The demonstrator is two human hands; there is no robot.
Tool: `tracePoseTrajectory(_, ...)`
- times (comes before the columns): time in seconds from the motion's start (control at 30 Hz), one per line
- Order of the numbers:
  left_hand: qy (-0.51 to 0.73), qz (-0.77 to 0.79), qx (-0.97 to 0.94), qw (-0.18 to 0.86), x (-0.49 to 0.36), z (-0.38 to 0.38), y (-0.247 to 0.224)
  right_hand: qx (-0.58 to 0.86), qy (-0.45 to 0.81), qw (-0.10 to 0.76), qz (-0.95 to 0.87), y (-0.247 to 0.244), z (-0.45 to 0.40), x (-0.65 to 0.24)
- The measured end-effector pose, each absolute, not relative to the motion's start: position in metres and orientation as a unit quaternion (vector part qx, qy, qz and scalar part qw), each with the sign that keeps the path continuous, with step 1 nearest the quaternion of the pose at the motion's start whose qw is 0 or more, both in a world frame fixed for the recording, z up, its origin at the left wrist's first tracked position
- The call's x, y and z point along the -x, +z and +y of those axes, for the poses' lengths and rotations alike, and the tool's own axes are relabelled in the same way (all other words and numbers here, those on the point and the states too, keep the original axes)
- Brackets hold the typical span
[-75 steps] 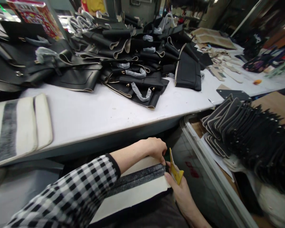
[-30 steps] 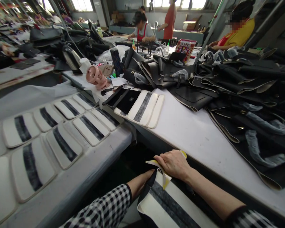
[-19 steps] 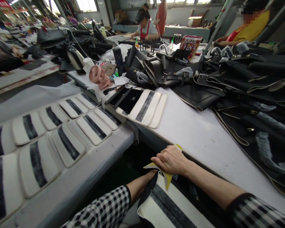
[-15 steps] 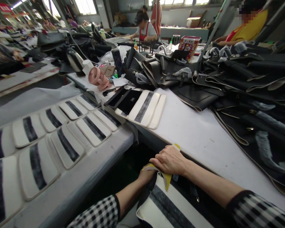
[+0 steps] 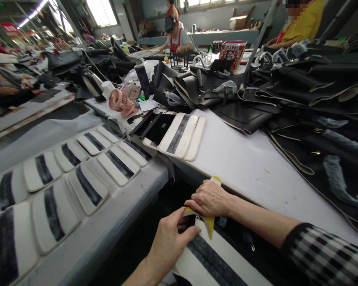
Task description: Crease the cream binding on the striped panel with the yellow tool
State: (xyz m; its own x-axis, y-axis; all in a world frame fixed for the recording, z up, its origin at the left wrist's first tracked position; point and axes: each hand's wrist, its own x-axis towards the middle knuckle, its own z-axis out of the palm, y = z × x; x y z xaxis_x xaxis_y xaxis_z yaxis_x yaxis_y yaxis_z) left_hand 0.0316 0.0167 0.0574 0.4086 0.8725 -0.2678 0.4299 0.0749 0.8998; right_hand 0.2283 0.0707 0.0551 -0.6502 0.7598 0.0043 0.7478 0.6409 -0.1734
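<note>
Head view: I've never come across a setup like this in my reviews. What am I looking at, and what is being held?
There is no machine here. A person works with two bare hands, filmed by one camera worn on the head, looking forward and down. The right hand has its grip closed on a yellow-and-white piece at the end of a cream panel with a dark stripe. The left hand has its thumb at that end; how firmly it holds is unclear. Similar striped panels lie on the left table. The white table carries more of them, a pink fan and heaped black pieces. Other people sit farther back.
</note>
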Motion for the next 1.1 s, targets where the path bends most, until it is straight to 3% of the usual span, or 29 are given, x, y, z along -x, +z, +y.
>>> tracePoseTrajectory(0.9,0.097,0.484,-0.815,0.304,-0.037,0.004,0.056,0.413,0.092,0.005,-0.906,0.057,0.054,-0.229)
tracePoseTrajectory(1.1,0.075,0.462,-0.814,0.344,-0.035,0.009,0.064,0.484,0.114,-0.019,-0.867,0.066,0.028,-0.223)
